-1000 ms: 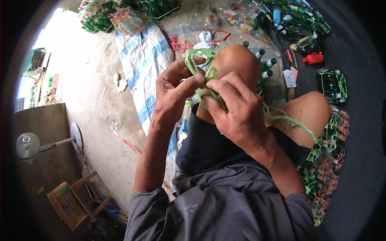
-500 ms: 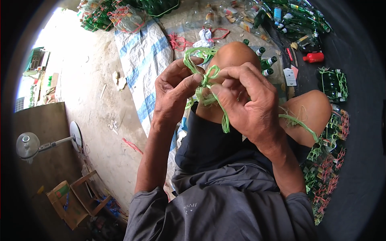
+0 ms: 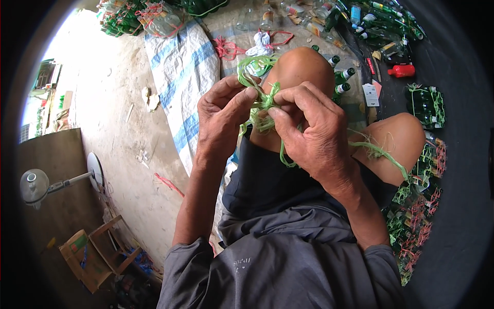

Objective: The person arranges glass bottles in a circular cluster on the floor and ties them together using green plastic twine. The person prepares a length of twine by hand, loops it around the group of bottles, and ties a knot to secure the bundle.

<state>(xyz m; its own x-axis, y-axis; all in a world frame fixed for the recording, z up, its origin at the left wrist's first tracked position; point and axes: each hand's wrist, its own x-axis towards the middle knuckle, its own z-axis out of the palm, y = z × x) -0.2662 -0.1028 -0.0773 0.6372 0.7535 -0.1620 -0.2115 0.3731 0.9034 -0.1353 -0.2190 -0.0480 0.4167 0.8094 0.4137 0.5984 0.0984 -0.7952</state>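
Green plastic twine [image 3: 268, 95] forms loops and a frayed knot between my hands, above my knee [image 3: 302, 64]. My left hand [image 3: 221, 116] pinches the looped strands at the knot's left. My right hand [image 3: 314, 131] has thumb and index finger closed on the right of the knot, with the other fingers curled. A loose end dangles below, and another green strand [image 3: 381, 154] lies across my right thigh. Several upright green bottles [image 3: 342, 77] stand just beyond my knee, partly hidden by it.
Tied bottle bundles [image 3: 425, 105] line the right, with loose bottles [image 3: 391, 26] heaped at upper right. A striped woven sheet [image 3: 175, 82] lies on the concrete floor at left. A standing fan [image 3: 36, 183] and a wooden frame [image 3: 105, 242] with cardboard are at lower left.
My right hand moved right and opened a little from the knot, then came back onto it. The small upright loop has bunched tighter. My left hand stays nearly in place.
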